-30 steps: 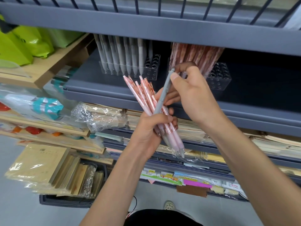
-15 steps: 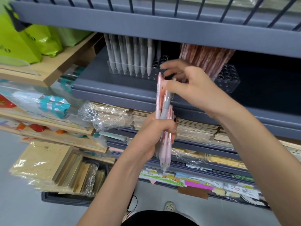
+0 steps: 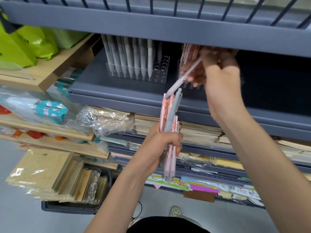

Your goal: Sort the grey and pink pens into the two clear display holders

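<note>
Grey pens (image 3: pixel 133 58) stand in the left clear holder (image 3: pixel 161 73). Left hand (image 3: pixel 159 147) is clenched round a bundle of pink pens (image 3: pixel 172 157) plus one grey pen (image 3: pixel 171 115), a ready supply. The right hand (image 3: pixel 220 74) pinches a single pink pen (image 3: pixel 184 76) by the racked pink pens (image 3: pixel 188 51), likely to slot it.

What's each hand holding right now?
Left hand: grips a bundle of pink plastic pens with one grey plastic pen.
Right hand: pinches a single pink pen, motion-blurred.
</note>
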`<state>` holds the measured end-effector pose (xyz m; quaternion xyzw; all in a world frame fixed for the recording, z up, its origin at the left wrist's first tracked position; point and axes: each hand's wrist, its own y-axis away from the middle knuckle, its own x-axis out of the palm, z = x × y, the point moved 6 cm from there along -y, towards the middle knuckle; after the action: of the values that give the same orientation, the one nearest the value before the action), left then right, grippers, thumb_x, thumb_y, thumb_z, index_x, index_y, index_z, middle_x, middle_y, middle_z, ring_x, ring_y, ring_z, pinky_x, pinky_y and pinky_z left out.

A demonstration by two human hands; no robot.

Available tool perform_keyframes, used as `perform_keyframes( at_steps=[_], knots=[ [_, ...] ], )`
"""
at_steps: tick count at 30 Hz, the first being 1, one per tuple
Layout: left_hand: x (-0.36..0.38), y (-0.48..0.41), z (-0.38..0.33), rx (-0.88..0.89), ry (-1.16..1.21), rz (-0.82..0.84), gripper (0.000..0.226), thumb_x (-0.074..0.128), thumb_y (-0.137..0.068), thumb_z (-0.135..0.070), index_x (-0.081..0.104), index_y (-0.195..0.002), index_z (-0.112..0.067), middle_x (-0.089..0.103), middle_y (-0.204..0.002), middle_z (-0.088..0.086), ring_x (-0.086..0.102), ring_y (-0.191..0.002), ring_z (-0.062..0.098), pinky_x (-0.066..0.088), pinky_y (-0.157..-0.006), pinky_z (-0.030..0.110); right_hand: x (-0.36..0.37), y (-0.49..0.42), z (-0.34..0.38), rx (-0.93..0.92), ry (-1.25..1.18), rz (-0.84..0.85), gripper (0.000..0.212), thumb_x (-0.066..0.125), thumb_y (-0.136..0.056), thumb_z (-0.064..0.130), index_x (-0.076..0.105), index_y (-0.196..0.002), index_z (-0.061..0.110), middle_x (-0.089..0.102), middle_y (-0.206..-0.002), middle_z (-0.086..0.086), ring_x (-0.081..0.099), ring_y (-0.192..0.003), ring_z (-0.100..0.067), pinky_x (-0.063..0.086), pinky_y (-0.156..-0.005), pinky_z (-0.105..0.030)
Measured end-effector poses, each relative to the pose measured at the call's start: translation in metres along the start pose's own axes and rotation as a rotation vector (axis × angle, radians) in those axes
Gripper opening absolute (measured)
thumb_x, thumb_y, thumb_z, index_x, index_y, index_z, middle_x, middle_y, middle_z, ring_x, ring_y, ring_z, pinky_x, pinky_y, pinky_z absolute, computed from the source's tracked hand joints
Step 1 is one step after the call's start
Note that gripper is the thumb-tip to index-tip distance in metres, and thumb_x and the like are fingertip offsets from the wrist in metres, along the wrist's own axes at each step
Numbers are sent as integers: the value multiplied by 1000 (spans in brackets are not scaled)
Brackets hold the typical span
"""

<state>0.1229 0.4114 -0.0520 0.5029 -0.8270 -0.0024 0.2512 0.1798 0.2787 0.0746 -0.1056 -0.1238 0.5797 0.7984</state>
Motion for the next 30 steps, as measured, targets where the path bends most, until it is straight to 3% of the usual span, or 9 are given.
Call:
perform_keyframes(
  at_steps=[3,6,9,12,18,22,25,27,30],
  knots=[
    [0,-2,1,2,-18,8,38,58,-58,4,56,-94,-9,54,-71,6,49,-52,18,46,-50,26,-34,20,-1,-68,-118,-162,9,39,-101,17,45,-95,15,72,-73,-8,62,-53,-22,48,-49,-29],
    [3,-5,3,-1,5,16,38,58,-58,4,55,-93,-9,54,-70,6,48,-51,18,45,-49,27,-70,35,-9,-66,-152,-255,9,43,-100,12,48,-106,16,72,-76,-2,67,-61,-22,55,-61,-30],
    [8,-9,5,-5,29,20,37,56,-58,5,53,-93,-9,55,-69,6,47,-50,18,44,-48,26,-101,39,-9,-96,-146,-291,26,53,-96,3,46,-119,12,71,-89,-6,70,-75,-23,57,-76,-35],
    [13,-12,6,-3,26,26,39,55,-58,5,53,-94,-9,55,-69,6,46,-50,19,44,-49,26,-124,38,1,-154,-135,-326,41,57,-89,-7,42,-123,13,68,-100,-13,68,-87,-24,56,-82,-37],
    [22,-16,9,2,14,39,42,56,-59,4,50,-98,-10,55,-69,5,46,-52,18,44,-50,28,-139,19,16,-244,119,-371,29,58,-89,-4,46,-104,18,72,-94,-5,71,-77,-23,59,-77,-41],
    [23,-17,10,3,16,31,44,56,-59,4,49,-100,-10,54,-69,5,46,-51,17,45,-49,28,-129,-3,10,-224,216,-310,22,57,-90,-5,48,-94,14,67,-92,-11,68,-75,-25,58,-81,-45],
    [21,-15,11,4,16,23,45,56,-59,3,49,-101,-10,54,-69,5,46,-52,17,45,-50,28,-124,-18,3,-179,463,-264,6,57,-93,11,61,-96,7,70,-94,-11,68,-84,-26,55,-87,-46],
    [20,-14,11,7,21,16,44,56,-59,3,49,-100,-10,53,-70,6,46,-51,18,45,-50,28,-120,-28,4,-165,731,-245,25,54,-93,28,71,-96,9,72,-95,-10,67,-93,-27,51,-92,-45],
    [16,-13,12,5,26,-1,43,56,-58,3,48,-98,-8,54,-70,6,45,-51,18,43,-50,27,-112,-46,4,-124,847,-197,30,53,-95,29,68,-105,6,69,-111,-15,60,-113,-32,43,-104,-42]
  ],
)
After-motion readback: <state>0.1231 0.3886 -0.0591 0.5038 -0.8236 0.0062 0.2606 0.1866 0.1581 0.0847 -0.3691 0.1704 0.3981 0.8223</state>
